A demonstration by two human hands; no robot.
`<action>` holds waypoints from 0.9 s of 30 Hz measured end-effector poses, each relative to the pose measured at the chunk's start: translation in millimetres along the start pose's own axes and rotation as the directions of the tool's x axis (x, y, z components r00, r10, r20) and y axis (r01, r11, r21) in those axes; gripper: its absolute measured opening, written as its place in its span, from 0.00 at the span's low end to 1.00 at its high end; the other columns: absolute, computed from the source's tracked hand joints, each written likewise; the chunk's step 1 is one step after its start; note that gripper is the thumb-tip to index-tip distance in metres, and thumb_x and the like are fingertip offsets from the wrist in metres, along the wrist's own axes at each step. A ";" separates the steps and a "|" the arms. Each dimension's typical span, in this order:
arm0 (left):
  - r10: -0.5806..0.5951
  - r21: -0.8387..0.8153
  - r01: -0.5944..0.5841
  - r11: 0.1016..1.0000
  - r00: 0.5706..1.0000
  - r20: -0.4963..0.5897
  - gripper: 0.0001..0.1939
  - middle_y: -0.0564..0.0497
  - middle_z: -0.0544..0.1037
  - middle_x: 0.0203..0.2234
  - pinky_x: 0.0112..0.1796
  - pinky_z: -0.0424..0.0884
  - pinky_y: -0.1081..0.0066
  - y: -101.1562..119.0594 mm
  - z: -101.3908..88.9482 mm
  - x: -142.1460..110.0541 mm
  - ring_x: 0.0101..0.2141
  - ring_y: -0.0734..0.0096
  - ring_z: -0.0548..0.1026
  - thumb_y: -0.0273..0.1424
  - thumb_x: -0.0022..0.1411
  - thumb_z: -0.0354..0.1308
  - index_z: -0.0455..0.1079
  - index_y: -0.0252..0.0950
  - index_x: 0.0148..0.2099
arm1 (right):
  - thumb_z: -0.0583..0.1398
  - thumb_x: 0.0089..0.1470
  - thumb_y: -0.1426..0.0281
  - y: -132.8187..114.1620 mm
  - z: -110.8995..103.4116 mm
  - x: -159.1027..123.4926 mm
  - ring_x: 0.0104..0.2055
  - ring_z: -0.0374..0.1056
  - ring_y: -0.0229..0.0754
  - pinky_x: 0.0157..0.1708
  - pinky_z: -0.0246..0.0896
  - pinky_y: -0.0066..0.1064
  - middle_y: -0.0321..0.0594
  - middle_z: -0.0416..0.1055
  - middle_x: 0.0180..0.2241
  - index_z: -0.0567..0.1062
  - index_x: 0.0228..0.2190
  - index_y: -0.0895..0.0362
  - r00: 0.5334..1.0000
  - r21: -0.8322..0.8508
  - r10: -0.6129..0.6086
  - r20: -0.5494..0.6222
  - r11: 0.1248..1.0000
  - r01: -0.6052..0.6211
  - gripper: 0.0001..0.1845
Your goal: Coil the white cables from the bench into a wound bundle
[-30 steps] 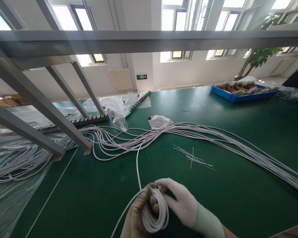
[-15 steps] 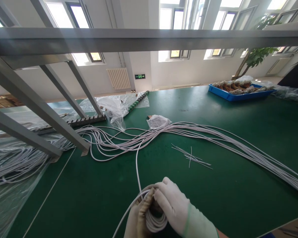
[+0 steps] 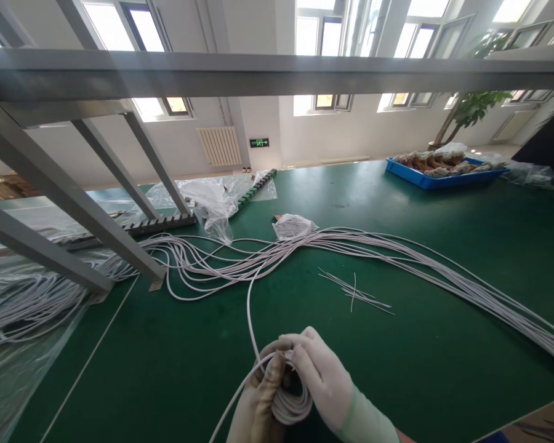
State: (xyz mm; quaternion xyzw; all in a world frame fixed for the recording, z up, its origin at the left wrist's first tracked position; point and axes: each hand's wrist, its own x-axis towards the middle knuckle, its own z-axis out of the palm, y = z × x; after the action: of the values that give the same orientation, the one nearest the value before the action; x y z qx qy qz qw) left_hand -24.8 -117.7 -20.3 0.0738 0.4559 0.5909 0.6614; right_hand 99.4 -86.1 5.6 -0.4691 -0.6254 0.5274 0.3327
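Round white cable coil (image 3: 293,409): btwn hands, over green tabletop (image 3: 166,369), near side of long white cable bundle (image 3: 231,271) | stained-glove L hand (image 3: 256,406): mostly closed, gripping coil's L side, thumb on top | white-glove R hand (image 3: 325,381): fingers bent, pinching upper R rim | both touching, equally near

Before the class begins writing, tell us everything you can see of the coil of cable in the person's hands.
The coil is pale grey-white, smooth and plastic-looking, with several slim turns bunched into a small ring around a dark opening. It sits between two gloved hands: the left hand grips its left side, and the fingers of the right hand touch its top, hiding part of it. One strand leads up to the cable bundle; another slants down to the picture's lower edge.
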 end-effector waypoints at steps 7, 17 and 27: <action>-0.118 -0.052 0.121 0.991 0.991 0.058 0.20 0.49 0.86 0.31 0.52 0.78 0.59 12.4 6.3 -7.4 0.48 0.51 0.82 0.29 0.39 0.82 0.81 0.39 0.37 | 0.48 0.70 0.68 5.9 8.9 0.2 0.46 0.72 0.51 0.48 0.75 0.47 0.48 0.68 0.45 0.74 0.56 0.58 0.997 0.018 0.013 -0.081 1.000 -0.012 0.21; -0.094 0.146 0.089 0.985 0.995 0.027 0.27 0.47 0.86 0.31 0.41 0.79 0.59 4.9 -7.4 -8.1 0.38 0.50 0.83 0.41 0.44 0.80 0.79 0.35 0.44 | 0.49 0.65 0.75 -3.1 5.9 2.2 0.45 0.73 0.51 0.46 0.77 0.48 0.48 0.67 0.44 0.74 0.52 0.57 0.996 -0.016 -0.072 -0.054 0.997 0.072 0.20; -0.191 0.087 0.191 0.978 0.982 -0.007 0.27 0.46 0.86 0.32 0.56 0.74 0.50 24.7 -0.4 -11.8 0.50 0.44 0.81 0.39 0.38 0.83 0.81 0.35 0.41 | 0.50 0.66 0.73 -10.0 10.6 2.3 0.43 0.74 0.50 0.43 0.79 0.46 0.48 0.66 0.43 0.75 0.49 0.57 0.988 0.003 -0.148 -0.037 0.989 0.148 0.17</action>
State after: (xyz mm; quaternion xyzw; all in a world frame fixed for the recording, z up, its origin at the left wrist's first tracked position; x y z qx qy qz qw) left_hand -41.3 -120.8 1.2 0.0587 0.4858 0.5044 0.7115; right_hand 86.6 -87.7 12.7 -0.4299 -0.6509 0.4944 0.3835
